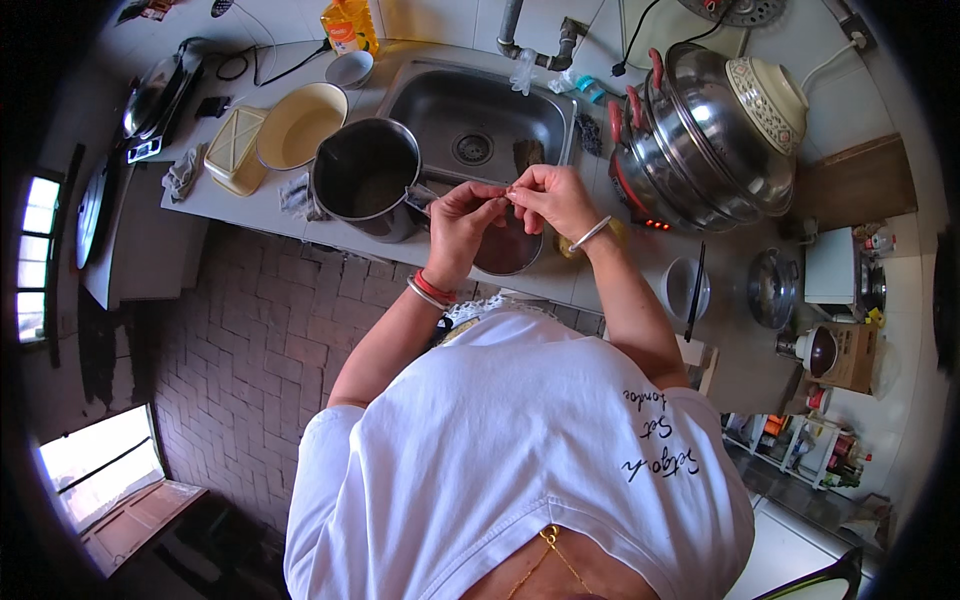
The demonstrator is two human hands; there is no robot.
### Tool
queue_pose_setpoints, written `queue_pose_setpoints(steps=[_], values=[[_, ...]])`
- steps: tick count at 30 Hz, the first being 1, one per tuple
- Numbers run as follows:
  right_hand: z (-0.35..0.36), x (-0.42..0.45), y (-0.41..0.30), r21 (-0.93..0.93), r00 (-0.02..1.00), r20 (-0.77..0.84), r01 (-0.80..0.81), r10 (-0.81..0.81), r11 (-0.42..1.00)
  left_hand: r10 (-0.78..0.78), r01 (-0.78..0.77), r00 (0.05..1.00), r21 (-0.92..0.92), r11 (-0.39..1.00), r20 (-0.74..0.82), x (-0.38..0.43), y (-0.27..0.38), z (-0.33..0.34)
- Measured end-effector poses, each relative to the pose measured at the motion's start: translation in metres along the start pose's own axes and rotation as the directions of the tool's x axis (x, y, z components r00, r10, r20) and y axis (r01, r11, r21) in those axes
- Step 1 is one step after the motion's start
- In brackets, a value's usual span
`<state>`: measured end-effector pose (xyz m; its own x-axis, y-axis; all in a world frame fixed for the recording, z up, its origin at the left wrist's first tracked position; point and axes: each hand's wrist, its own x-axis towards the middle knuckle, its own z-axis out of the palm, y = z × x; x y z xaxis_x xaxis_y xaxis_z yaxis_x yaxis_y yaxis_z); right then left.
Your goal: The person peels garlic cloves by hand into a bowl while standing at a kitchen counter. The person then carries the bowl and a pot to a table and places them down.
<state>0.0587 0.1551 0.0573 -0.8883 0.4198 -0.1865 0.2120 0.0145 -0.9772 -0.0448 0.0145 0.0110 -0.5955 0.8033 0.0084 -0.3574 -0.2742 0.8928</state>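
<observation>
My left hand [466,217] and my right hand [551,199] meet at the fingertips over a saucepan [510,251] that holds something reddish brown. Between the pinched fingertips is a tiny reddish-brown piece, too small to name. Which hand grips it more cannot be told. The saucepan stands at the counter's front edge, partly hidden by both hands. Just left of my left hand is a deep steel pot [367,169]. Behind the hands lies a steel sink [472,105] with a brown, rough piece [529,154] near its front right corner. A yellowish thing [615,231] sits partly hidden behind my right wrist.
A cream enamel basin [301,126], an upturned yellow plastic basket [236,150] and a small bowl [349,70] stand at the left. At the right are a stacked steel steamer [697,142], a white bowl [684,289] with chopsticks [697,292] across it, and a glass bowl [772,289].
</observation>
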Motion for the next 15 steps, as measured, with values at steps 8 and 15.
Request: queue_pose_setpoints(steps=[8,15], values=[[0.005,-0.006,-0.001,-0.086,0.997,-0.066,0.028,-0.033,0.996,-0.055,0.055,0.998,-0.004,0.998,-0.018,-0.002,0.001,0.003],[0.007,-0.010,0.004,0.065,0.993,-0.114,0.030,-0.022,0.997,-0.073,0.077,0.997,-0.137,0.988,0.035,-0.003,-0.001,0.004]])
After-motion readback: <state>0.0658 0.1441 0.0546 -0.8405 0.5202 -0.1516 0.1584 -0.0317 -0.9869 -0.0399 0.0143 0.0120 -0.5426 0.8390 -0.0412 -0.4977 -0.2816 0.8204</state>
